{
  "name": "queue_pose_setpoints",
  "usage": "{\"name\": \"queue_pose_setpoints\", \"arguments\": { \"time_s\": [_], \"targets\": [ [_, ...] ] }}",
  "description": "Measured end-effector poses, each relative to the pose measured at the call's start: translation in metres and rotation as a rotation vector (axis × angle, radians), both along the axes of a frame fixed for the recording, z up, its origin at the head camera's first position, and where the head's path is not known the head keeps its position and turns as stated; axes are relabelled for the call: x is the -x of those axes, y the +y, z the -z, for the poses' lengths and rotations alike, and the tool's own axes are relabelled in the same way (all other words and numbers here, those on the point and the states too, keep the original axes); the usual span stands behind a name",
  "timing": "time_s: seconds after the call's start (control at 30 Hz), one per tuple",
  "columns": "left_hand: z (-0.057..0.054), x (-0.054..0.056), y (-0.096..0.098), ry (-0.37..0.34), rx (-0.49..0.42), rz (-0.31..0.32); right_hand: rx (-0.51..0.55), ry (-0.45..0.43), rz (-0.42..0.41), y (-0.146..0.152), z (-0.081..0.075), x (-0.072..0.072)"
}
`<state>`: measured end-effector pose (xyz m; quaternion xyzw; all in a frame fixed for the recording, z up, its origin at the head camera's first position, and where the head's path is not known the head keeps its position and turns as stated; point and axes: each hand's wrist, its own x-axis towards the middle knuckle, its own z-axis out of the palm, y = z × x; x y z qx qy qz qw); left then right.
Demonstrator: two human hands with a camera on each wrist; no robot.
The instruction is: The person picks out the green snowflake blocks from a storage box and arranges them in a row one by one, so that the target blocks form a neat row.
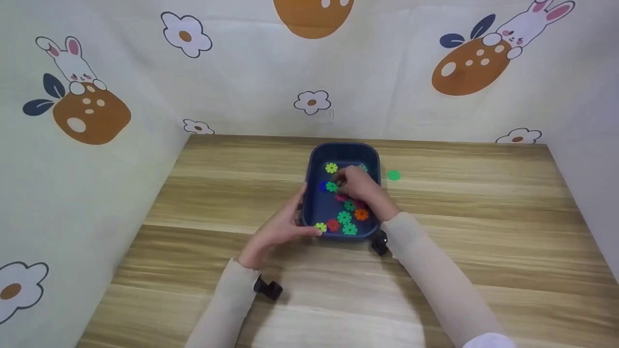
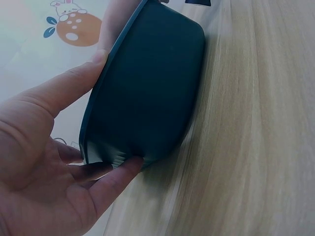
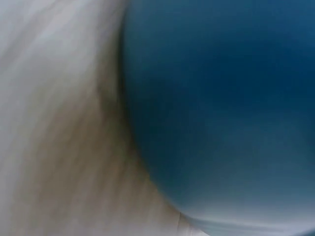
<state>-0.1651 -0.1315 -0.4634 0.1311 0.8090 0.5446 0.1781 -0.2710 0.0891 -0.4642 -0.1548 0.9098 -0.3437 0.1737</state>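
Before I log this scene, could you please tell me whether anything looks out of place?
One thing stands out: a green disc lies on the wood-grain tabletop, to the right of the dark blue tray, apart from the other discs, which lie inside it. I see no clear damage.

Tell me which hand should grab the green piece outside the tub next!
Probably the right hand: it's nearer the green piece, which lies just right of the tub. The left hand is at the tub's other side, holding it.
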Motion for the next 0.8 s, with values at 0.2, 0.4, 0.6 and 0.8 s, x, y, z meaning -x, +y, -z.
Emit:
{"name": "queue_pose_setpoints", "arguments": {
  "time_s": [0.2,0.4,0.6,0.8],
  "targets": [
    [-0.0012,-0.0007,0.0001,0.008,0.012,0.003,-0.035,0.007,-0.025,-0.0009,0.0018,-0.0002],
    [-0.0025,-0.0003,-0.0009,0.015,-0.014,0.033,-0.038,0.014,-0.056,-0.0019,0.0023,0.0004],
    [-0.0028,-0.0005,-0.0015,-0.006,-0.016,0.034,-0.038,0.002,-0.071,-0.0021,0.0033,0.0005],
    [-0.0011,0.0006,-0.0008,-0.011,-0.013,0.027,0.031,-0.003,-0.026,-0.0011,0.0035,0.0002]
  ]
}}
